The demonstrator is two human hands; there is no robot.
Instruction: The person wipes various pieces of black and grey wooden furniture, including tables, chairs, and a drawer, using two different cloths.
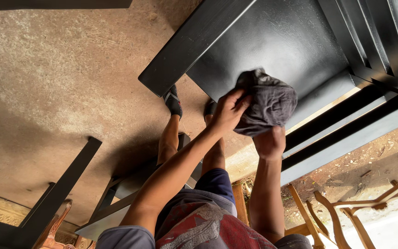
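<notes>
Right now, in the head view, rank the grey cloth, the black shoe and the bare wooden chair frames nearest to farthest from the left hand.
1. grey cloth, gripped by the left hand.
2. black shoe, on the foot beside it.
3. bare wooden chair frames, far lower right.

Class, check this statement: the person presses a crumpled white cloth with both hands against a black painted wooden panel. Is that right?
Not quite: the cloth is dark grey, not white, as the head view shows. The rest holds: the left hand and the right hand both grip it against the black painted panel.
</notes>
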